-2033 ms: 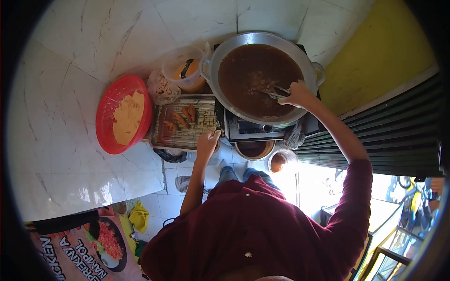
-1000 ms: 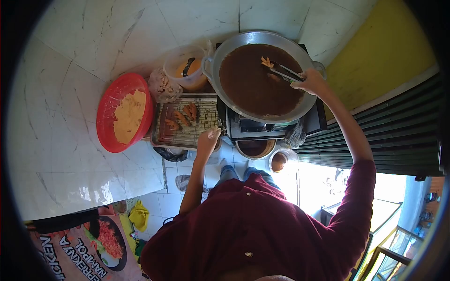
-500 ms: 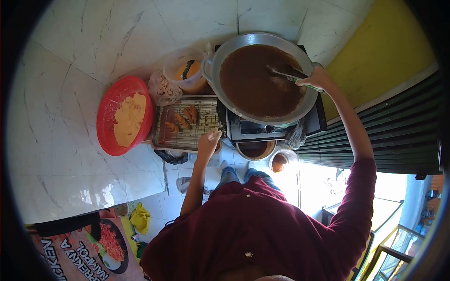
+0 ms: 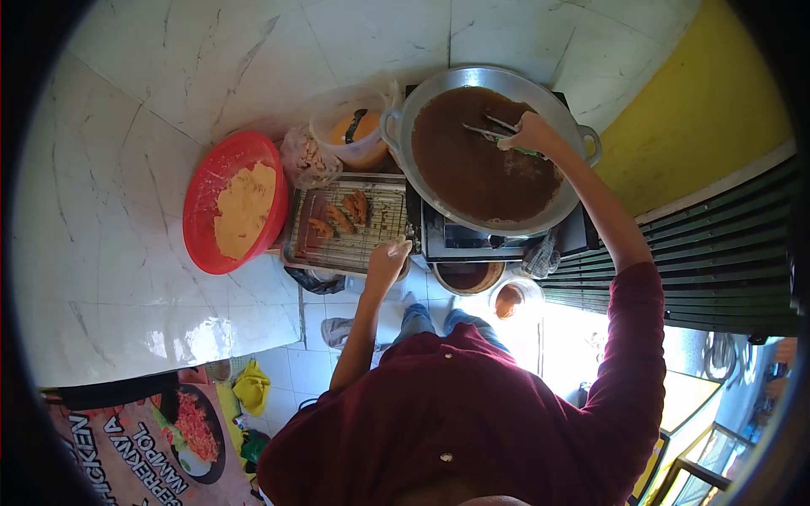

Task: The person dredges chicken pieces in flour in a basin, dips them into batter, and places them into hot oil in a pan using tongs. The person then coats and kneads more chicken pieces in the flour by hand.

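My right hand is closed around metal tongs with green on the grip. The two tong arms reach apart over the dark brown oil in a large metal wok. Pale bubbles show in the oil below my right hand. My left hand has its fingers curled together, with whitish fingertips and nothing visible in them. It hovers by the near right corner of a wire rack tray; whether it touches the tray is unclear. Several fried pieces lie on that rack.
Left of the tray sits a red basin of flour. Behind the tray stand a bag of pale pieces and a clear tub with yellow liquid and a black handle. A black stove supports the wok. Below are a pot and a bucket.
My right hand has moved left and inward from the wok's right rim, carrying the tongs over the oil. My left hand stays by the tray corner. The whole view has shifted slightly.
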The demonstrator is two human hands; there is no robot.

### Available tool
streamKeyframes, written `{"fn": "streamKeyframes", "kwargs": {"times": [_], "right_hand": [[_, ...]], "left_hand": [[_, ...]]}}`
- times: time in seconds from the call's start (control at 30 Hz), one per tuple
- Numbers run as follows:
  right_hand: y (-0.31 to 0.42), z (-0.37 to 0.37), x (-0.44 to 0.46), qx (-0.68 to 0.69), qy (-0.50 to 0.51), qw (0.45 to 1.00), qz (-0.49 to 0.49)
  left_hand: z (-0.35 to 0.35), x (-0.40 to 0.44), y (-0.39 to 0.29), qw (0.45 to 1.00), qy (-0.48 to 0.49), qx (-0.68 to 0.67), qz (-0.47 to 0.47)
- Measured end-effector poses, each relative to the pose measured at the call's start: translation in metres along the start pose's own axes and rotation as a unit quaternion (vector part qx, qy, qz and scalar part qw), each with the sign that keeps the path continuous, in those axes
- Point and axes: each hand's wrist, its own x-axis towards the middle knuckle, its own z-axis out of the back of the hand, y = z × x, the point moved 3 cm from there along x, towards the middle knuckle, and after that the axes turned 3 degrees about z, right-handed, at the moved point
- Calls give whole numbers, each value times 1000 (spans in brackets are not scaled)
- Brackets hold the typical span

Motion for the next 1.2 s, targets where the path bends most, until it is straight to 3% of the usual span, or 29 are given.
{"fn": "streamKeyframes", "kwargs": {"times": [0.2,0.3,0.63,0.73,0.8,0.93,1.03,1.2], "right_hand": [[13,-9,-23,36,-6,997,65],[16,-6,-37,27,63,998,11],[-5,21,-69,116,68,991,-15],[-11,41,-79,77,77,993,-55],[-17,55,-85,54,-18,998,-15],[-50,65,-83,-20,-40,998,33],[-57,82,-89,-19,-5,999,31],[-71,80,-82,-127,80,988,31]], "left_hand": [[1,-1,-5,1000,-3,10,-13],[2,0,-3,999,-7,31,-7],[2,-3,-6,1000,5,-3,2],[1,1,2,1000,11,6,-3],[0,2,3,1000,14,14,-8],[1,0,-4,1000,18,-6,10],[0,-1,-6,1000,22,-9,8],[-2,2,1,999,30,-21,13]]}}
